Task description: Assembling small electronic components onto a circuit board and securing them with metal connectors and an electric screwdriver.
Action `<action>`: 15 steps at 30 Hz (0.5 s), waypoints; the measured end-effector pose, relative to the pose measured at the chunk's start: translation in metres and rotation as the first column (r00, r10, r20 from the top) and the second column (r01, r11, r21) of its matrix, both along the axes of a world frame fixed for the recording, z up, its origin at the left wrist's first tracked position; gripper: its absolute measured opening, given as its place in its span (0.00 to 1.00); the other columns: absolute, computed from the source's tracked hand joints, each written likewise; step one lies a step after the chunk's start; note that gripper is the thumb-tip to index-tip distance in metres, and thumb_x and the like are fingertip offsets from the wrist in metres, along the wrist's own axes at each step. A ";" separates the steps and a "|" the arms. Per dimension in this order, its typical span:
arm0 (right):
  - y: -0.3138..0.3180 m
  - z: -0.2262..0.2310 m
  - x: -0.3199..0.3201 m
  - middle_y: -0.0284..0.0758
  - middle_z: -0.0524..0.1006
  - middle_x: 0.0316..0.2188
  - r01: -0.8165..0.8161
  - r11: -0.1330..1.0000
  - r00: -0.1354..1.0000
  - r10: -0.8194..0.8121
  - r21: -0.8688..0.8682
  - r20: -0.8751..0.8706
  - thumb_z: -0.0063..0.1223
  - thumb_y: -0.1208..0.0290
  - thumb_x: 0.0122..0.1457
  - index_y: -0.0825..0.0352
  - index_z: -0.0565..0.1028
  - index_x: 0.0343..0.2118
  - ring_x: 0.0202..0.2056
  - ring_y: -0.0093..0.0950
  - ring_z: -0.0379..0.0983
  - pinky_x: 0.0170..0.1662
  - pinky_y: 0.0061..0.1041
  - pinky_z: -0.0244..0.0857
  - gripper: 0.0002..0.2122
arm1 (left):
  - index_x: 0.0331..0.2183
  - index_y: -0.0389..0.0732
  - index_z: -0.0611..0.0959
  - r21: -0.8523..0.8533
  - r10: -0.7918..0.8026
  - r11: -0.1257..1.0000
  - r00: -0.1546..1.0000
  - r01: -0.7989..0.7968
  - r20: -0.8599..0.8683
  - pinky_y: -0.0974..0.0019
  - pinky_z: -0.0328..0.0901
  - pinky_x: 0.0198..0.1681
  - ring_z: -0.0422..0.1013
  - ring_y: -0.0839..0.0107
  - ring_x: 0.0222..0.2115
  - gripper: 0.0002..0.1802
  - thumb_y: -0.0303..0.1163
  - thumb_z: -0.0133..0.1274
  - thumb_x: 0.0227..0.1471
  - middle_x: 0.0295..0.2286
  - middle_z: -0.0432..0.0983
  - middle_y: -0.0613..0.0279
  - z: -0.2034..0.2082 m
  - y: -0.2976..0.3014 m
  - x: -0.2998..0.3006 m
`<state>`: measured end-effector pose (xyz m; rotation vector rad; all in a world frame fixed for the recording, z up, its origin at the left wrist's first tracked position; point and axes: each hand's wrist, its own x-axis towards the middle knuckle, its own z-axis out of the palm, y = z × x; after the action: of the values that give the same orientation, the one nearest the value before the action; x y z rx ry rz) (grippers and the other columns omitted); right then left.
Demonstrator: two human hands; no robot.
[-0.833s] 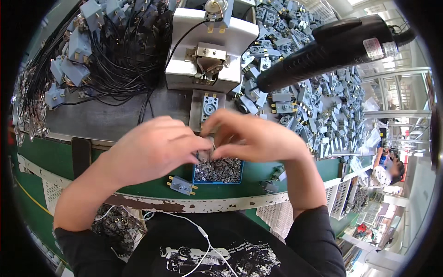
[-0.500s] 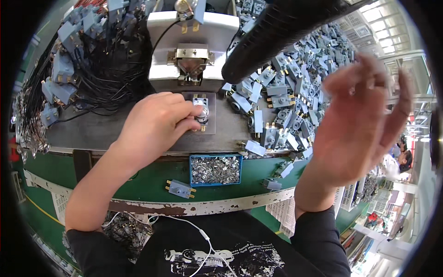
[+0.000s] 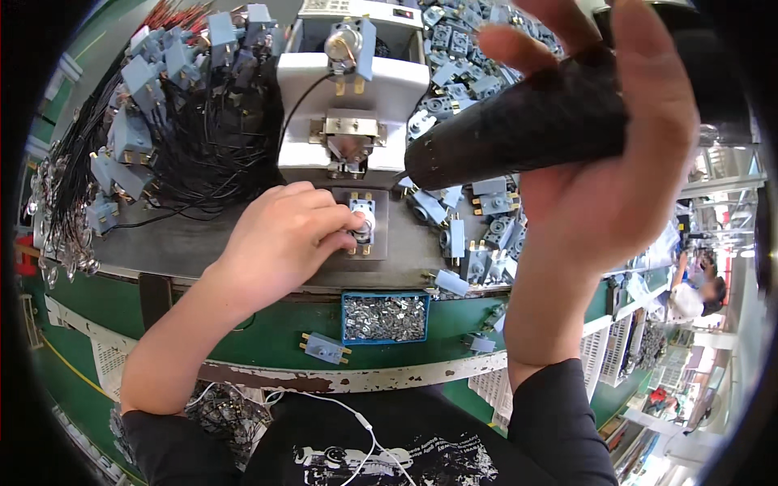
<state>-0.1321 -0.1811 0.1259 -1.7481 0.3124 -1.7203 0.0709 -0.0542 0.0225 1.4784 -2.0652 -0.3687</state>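
Observation:
My left hand (image 3: 292,235) pinches a small grey-blue electrical part (image 3: 365,224) with brass terminals and a round metal centre. That part lies on a square metal plate (image 3: 379,253) on the bench, and my fingertips press on its left side. Around a thick black cylindrical handle (image 3: 486,142) at the upper right is my right hand (image 3: 600,194). Its thumb crosses the near side while its fingers curl over the far edge. How firmly it grips does not show. A white machine with a metal jaw (image 3: 351,134) stands just beyond the plate.
Piled grey-blue parts (image 3: 478,85) lie at the right; others with black wires (image 3: 190,146) are heaped at the left. A blue tray (image 3: 385,342) of small metal pieces sits near the front edge. One loose grey part (image 3: 324,349) lies left of it. A co-worker (image 3: 697,296) is far right.
My right hand has moved left and up from beside the black handle to around it. The handle shows at a flatter angle. My left hand stays on the part; the whole view has shifted slightly.

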 end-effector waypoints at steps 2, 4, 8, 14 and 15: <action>-0.006 0.006 0.005 0.52 0.78 0.45 -0.035 0.999 0.999 0.035 0.029 0.005 0.53 0.73 0.67 0.71 0.58 0.62 0.35 0.33 0.78 0.34 0.30 0.74 0.24 | 0.36 0.45 0.87 -0.041 -0.011 0.999 1.000 0.012 0.007 0.58 0.70 0.36 0.74 0.61 0.30 0.09 0.33 0.66 0.49 0.27 0.78 0.66 0.001 -0.001 -0.001; 0.002 -0.001 0.038 0.51 0.79 0.43 -0.082 0.994 0.996 0.080 0.067 0.027 0.55 0.73 0.66 0.71 0.59 0.61 0.34 0.32 0.78 0.33 0.30 0.74 0.24 | 0.36 0.46 0.87 -0.022 -0.002 1.000 1.000 0.002 0.016 0.58 0.70 0.37 0.75 0.61 0.30 0.10 0.34 0.66 0.49 0.27 0.78 0.66 -0.002 0.003 0.002; 0.005 -0.005 0.064 0.49 0.81 0.40 -0.184 0.973 0.982 0.177 0.141 0.061 0.58 0.74 0.65 0.70 0.59 0.60 0.30 0.30 0.79 0.31 0.29 0.74 0.24 | 0.36 0.48 0.87 0.016 -0.011 1.000 0.997 0.012 -0.072 0.57 0.71 0.37 0.77 0.60 0.32 0.08 0.34 0.65 0.50 0.27 0.78 0.65 -0.007 0.001 0.003; 0.011 -0.016 0.094 0.43 0.82 0.35 -0.211 0.972 0.974 0.200 0.100 0.108 0.61 0.77 0.63 0.69 0.61 0.55 0.25 0.27 0.78 0.27 0.25 0.73 0.22 | 0.37 0.49 0.86 0.070 0.004 0.998 1.000 -0.002 -0.021 0.58 0.70 0.38 0.75 0.61 0.33 0.10 0.35 0.65 0.51 0.29 0.77 0.66 -0.008 0.001 0.002; 0.013 -0.019 0.099 0.42 0.82 0.34 -0.206 0.976 0.973 0.196 0.075 0.124 0.62 0.78 0.62 0.69 0.62 0.53 0.24 0.26 0.78 0.27 0.25 0.72 0.22 | 0.37 0.49 0.86 0.072 0.011 0.997 1.000 -0.009 -0.020 0.58 0.70 0.38 0.75 0.61 0.33 0.10 0.35 0.65 0.51 0.29 0.77 0.66 -0.008 0.001 0.003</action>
<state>-0.0329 -0.1681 0.1067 -1.5539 0.1505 -1.6290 0.0739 -0.0527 0.0144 1.5198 -2.0471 -0.4567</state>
